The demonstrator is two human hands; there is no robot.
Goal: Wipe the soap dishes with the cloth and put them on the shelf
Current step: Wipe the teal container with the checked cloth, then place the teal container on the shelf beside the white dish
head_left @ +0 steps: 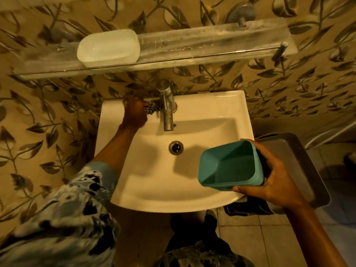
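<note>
My right hand holds a teal soap dish over the right front of the white sink, its hollow side turned toward me. My left hand reaches to the sink's back ledge, left of the tap, and its fingers close on a dark patterned cloth lying there. A pale white soap dish sits on the left part of the glass shelf above the sink.
A metal tap rises at the back centre of the sink, with the drain below it. A grey plastic basket stands to the right of the sink. Leaf-patterned tiles cover the wall.
</note>
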